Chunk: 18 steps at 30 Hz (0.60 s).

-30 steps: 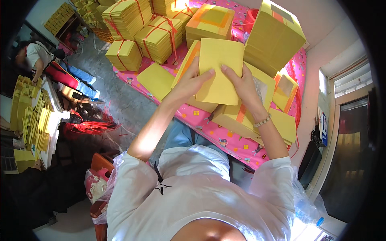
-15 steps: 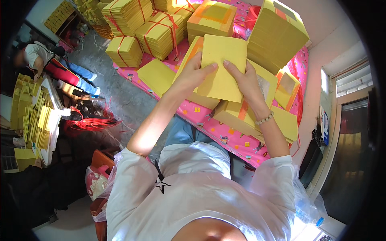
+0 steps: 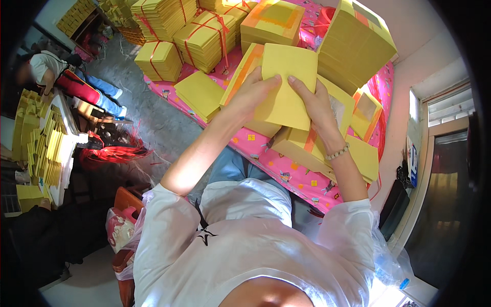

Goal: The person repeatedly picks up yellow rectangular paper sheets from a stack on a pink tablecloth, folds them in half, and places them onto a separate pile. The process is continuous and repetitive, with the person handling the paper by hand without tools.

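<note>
Between my hands is a rectangular yellow paper packet (image 3: 290, 61), tilted toward me above the pink table. My left hand (image 3: 249, 93) grips its left side, thumb across the face and fingers hidden behind. On the right edge, my right hand (image 3: 318, 106) grips it the same way, with a beaded bracelet at the wrist. The packet's thickness and whether it is one sheet or several cannot be made out. Just under and around it lie a yellow block with an orange band (image 3: 245, 71), another yellow block (image 3: 299, 146) and a flat yellow stack (image 3: 200, 94).
Red-tied yellow bundles (image 3: 204, 41) and a large yellow block (image 3: 355, 46) stand on the pink patterned tablecloth (image 3: 271, 162). To the left, a person (image 3: 48, 69) is by a table of yellow paper (image 3: 48, 148). Red strands (image 3: 115, 156) hang nearby. A chair (image 3: 125, 202) stands at my left.
The packet and both hands have shifted very slightly to the right. My grip looks the same.
</note>
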{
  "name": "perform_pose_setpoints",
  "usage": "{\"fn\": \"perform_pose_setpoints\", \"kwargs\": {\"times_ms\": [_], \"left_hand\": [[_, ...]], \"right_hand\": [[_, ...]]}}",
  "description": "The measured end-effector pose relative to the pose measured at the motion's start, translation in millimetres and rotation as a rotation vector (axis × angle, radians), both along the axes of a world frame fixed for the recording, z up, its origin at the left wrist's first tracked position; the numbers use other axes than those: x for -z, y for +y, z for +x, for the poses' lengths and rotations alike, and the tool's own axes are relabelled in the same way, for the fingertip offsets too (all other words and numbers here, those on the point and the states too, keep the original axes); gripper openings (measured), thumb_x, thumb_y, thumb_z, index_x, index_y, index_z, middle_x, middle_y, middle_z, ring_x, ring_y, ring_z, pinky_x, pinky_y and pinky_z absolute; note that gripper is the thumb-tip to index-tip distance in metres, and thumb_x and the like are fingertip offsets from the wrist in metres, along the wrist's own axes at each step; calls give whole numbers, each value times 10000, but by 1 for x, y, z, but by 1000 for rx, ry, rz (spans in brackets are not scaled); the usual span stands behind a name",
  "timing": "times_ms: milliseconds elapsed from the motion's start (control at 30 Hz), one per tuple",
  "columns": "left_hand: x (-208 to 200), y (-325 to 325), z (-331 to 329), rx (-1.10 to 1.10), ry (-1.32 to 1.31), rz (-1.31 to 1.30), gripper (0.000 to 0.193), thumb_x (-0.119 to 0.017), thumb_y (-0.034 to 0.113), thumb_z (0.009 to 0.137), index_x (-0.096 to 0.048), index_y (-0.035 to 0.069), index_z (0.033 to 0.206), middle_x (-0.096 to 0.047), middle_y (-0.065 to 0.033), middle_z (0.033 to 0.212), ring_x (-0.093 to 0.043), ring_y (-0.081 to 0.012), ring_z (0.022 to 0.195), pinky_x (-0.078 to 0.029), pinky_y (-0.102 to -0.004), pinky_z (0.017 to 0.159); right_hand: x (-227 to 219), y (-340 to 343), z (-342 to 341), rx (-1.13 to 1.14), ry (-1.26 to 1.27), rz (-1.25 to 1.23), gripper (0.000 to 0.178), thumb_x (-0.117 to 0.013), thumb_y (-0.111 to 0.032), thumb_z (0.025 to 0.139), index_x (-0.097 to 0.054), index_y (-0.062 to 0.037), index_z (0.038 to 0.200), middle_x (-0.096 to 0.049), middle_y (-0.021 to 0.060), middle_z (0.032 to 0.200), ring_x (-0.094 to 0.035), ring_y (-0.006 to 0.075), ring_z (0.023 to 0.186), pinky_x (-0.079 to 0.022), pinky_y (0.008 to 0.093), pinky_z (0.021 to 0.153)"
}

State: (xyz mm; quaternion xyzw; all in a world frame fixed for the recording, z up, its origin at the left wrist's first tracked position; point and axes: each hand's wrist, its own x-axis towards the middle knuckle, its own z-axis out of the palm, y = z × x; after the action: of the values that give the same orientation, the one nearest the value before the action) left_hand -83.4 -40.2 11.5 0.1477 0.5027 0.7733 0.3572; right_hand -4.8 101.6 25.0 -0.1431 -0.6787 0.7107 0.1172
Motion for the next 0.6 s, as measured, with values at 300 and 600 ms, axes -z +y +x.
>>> {"fn": "perform_pose_setpoints", "kwargs": {"times_ms": [300, 600], "left_hand": [[1, 3, 32, -216, 318, 191, 332, -499, 67, 948, -408, 0, 1260, -561, -82, 1165, -538, -131, 1074, -450, -286, 901], [-2, -7, 43, -183, 385, 176, 395, -508, 57, 937, -383, -2, 1306, -544, -89, 1198, -504, -130, 1125, -423, -280, 936]], "right_hand": [[-10, -7, 20, 13, 196, 169, 443, -687, -95, 834, -487, 13, 1214, -618, 104, 1101, -604, 152, 979, -511, 284, 815], [-5, -12, 34, -5, 287, 147, 433, -687, -59, 828, -486, 8, 1206, -616, 99, 1102, -603, 143, 984, -513, 279, 810]]}}
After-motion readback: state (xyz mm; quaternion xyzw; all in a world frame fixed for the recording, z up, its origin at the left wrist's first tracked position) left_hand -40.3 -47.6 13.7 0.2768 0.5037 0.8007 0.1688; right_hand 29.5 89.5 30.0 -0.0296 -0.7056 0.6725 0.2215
